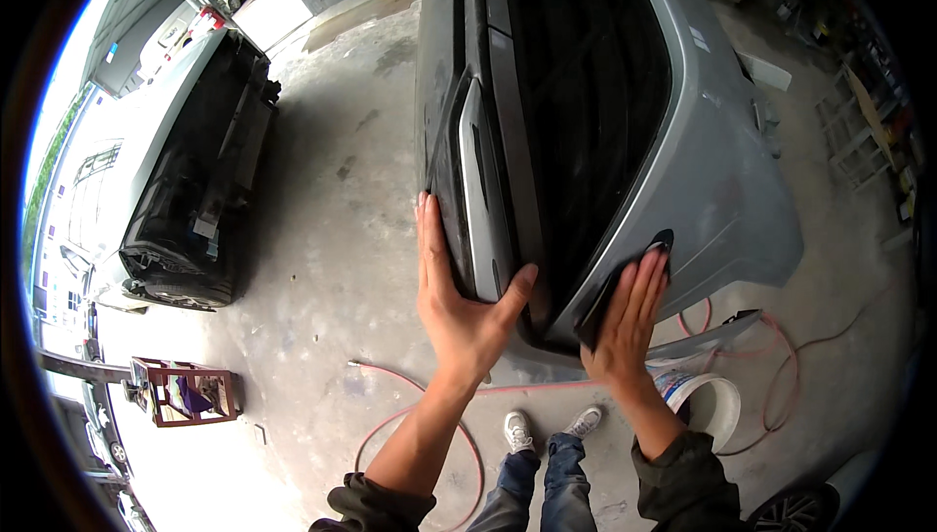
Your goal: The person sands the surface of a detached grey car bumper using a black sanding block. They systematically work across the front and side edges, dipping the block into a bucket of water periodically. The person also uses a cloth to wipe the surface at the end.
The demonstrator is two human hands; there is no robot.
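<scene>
A grey car body part (pixel 717 161) with a dark window (pixel 590 73) reaches away in front of me. My left hand (pixel 459 322) rests at its near left end. The fingers lie stretched along the black outer side, and the thumb is spread over beside a silver-grey trim strip (pixel 475 176). On the near right, my right hand (pixel 628 327) presses a thin black pad or sheet (pixel 597 309) flat against the grey panel beside the window corner. Its fingers lie together over the pad, whose rounded tip sticks out past them; the palm hides part of it.
A red hose (pixel 478 454) loops over the concrete floor around my feet (pixel 519 429). A white bucket (pixel 717 405) stands at right, below the panel. Farther left are a dark red rolling cart (pixel 185 392) and a partly stripped vehicle (pixel 185 190). Shelving (pixel 859 132) lines the right side.
</scene>
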